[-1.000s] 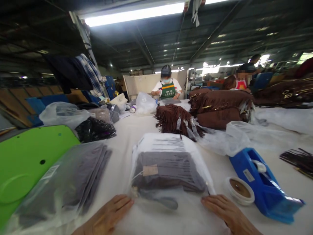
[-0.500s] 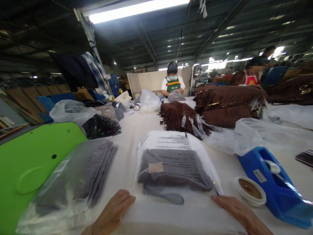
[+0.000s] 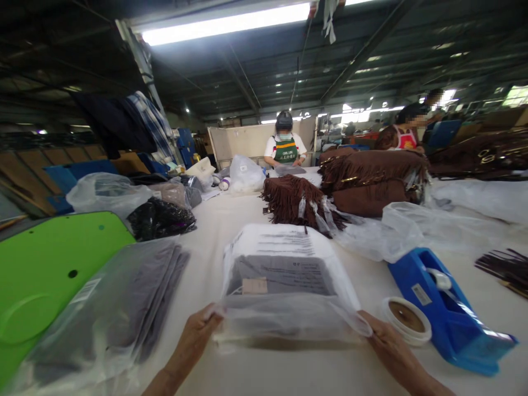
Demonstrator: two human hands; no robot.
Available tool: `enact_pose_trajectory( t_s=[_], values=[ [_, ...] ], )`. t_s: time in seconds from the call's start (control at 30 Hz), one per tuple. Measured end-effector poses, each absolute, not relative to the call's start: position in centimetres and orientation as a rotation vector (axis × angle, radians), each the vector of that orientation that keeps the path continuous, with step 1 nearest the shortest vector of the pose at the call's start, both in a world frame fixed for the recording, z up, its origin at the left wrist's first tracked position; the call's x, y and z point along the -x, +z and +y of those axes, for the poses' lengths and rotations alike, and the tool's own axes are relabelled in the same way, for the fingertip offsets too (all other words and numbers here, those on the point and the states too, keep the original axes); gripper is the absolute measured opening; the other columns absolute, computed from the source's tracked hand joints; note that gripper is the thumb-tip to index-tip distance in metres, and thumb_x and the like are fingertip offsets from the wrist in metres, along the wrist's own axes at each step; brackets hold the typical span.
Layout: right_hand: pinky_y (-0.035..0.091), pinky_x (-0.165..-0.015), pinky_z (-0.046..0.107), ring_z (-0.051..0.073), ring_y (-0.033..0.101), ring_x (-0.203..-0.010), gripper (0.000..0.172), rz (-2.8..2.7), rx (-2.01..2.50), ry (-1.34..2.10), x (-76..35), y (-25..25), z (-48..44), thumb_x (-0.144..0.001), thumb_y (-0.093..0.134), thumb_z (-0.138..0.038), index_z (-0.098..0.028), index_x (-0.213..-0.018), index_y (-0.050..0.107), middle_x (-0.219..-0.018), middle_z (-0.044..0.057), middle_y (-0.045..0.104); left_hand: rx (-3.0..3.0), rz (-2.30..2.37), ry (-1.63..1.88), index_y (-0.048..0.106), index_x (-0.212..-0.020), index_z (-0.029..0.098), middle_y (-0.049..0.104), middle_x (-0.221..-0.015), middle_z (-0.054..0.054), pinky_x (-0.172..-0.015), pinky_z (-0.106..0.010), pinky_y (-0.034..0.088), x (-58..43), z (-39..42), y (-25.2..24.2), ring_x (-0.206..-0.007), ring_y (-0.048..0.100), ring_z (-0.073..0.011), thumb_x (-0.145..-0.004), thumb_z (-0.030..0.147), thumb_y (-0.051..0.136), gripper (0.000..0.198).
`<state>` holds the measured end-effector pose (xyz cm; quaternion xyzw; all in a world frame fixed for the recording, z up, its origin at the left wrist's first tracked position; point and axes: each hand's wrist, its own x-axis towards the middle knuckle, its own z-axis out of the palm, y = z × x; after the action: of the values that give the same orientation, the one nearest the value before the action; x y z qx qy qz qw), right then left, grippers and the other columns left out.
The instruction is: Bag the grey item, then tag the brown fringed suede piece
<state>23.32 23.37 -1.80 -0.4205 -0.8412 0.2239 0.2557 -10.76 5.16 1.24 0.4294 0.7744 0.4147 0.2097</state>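
Forearms slant inward from the lower edge, wrists about level. Left hand pinches one corner of the folded flap on a clear printed bag; right hand pinches the opposite corner, fingers closed on the plastic. The bag, containing grey cloth, lies centrally on the counter.

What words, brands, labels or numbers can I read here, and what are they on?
Green apron: perhaps "OMLUN", blurred; line below unreadable.
Plastic bag between the hands: printed lines, too blurred.
Tan tag: nothing legible.
Barcode sticker on the left-side bag: too small.
Label on the blue tape dispenser: too small.
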Motion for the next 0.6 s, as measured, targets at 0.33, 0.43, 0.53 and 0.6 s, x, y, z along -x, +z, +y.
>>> enact_pose_trajectory(
  t_s=[0.33, 0.43, 0.53, 0.6],
  values=[
    [0.043, -0.05, 0.027, 0.018, 0.058, -0.051, 0.044, -2.079, 1.338, 0.551, -21.4, -4.4, 23.2, -0.085, 0.025, -0.052, -0.024, -0.071, 0.056, -0.055, 0.0, 0.059, -1.035, 2.486, 1.365, 0.036, -0.053, 0.021, 0.03, -0.043, 0.008, -0.048, -0.021, 0.029, 10.2, 7.7, 0.0, -0.044, 0.033, -0.01, -0.072, 0.056, 0.043, 0.04],
    [0.043, -0.049, 0.027, 0.017, 0.058, -0.051, 0.042, -2.076, 1.312, 0.5, -21.4, -5.0, 23.1, -0.085, 0.025, -0.046, -0.023, -0.073, 0.058, -0.058, 0.002, 0.06, -1.042, 2.518, 1.399, 0.036, -0.053, 0.022, 0.031, -0.046, 0.008, -0.049, -0.021, 0.03, 10.3, 8.1, 0.2, -0.046, 0.033, -0.0101, -0.072, 0.055, 0.041, 0.039],
    [0.042, -0.047, 0.027, 0.017, 0.057, -0.052, 0.043, -2.082, 1.271, 0.383, -21.3, -5.0, 23.2, -0.085, 0.023, -0.04, -0.022, -0.08, 0.062, -0.065, 0.005, 0.063, -1.044, 2.543, 1.442, 0.037, -0.054, 0.022, 0.034, -0.048, 0.007, -0.051, -0.022, 0.031, 10.2, 8.4, 0.4, -0.047, 0.036, -0.0102, -0.073, 0.055, 0.039, 0.038],
    [0.041, -0.045, 0.026, 0.017, 0.055, -0.048, 0.044, -2.076, 1.274, 0.348, -21.2, -4.6, 23.1, -0.086, 0.023, -0.041, -0.022, -0.077, 0.062, -0.059, 0.004, 0.061, -1.025, 2.553, 1.463, 0.037, -0.055, 0.022, 0.037, -0.046, 0.007, -0.051, -0.022, 0.032, 9.9, 8.4, 0.5, -0.045, 0.037, -0.0104, -0.075, 0.055, 0.038, 0.038]
  ],
)
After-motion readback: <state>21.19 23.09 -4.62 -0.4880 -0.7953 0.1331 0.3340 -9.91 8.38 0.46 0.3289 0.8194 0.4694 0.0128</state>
